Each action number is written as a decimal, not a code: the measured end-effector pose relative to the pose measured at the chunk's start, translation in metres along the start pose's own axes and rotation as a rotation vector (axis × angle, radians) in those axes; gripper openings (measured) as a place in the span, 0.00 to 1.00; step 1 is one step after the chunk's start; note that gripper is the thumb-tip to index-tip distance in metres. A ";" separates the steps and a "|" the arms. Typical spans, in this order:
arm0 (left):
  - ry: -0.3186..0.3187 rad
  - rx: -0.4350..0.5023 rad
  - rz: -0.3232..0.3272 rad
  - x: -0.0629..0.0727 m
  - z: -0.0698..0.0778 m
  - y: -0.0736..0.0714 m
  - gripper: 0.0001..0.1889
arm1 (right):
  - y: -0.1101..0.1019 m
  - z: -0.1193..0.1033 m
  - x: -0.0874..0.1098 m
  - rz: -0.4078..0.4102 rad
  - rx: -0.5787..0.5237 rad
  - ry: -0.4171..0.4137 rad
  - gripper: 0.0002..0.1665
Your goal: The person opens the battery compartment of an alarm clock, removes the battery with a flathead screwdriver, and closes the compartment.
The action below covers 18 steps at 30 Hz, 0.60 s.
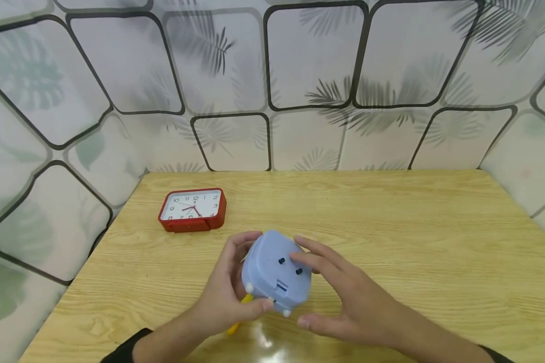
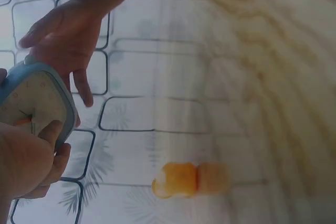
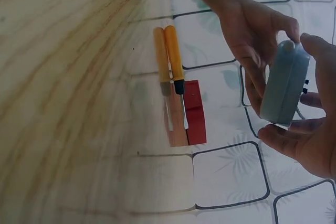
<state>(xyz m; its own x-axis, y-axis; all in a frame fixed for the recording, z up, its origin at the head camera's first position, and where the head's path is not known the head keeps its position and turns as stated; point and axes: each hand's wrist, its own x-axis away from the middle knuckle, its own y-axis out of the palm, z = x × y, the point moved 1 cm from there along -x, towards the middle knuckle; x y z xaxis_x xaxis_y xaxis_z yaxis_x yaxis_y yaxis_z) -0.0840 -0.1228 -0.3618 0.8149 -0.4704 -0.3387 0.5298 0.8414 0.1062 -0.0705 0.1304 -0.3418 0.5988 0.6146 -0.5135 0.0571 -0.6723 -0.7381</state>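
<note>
A light blue alarm clock point(image 1: 274, 272) is held above the table, its back with two black knobs turned up in the head view. My left hand point(image 1: 222, 295) grips it from the left side, thumb at the lower edge near a white foot. In the left wrist view its fingers lie across the white clock face point(image 2: 44, 98). My right hand point(image 1: 361, 302) is spread at the clock's right side, with loosely extended fingers by the upper edge and the knobs. Its thumb stays apart from the fingers, near the other foot.
A red alarm clock point(image 1: 193, 209) stands at the table's left rear. A screwdriver point(image 3: 173, 53) with a yellow handle lies on the wooden table point(image 1: 390, 222), mostly hidden behind my left hand in the head view. Patterned fabric point(image 1: 309, 136) surrounds the table's back and sides.
</note>
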 end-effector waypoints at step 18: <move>0.013 -0.051 -0.090 0.002 -0.001 0.009 0.53 | 0.006 0.002 -0.001 0.049 0.043 -0.014 0.44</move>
<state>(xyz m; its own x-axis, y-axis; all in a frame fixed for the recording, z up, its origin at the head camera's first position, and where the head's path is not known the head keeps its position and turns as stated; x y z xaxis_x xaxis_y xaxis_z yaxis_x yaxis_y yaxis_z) -0.0777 -0.1164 -0.3623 0.7615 -0.5412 -0.3567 0.5877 0.8086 0.0277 -0.0724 0.1271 -0.3465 0.5891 0.5873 -0.5551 -0.0066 -0.6834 -0.7300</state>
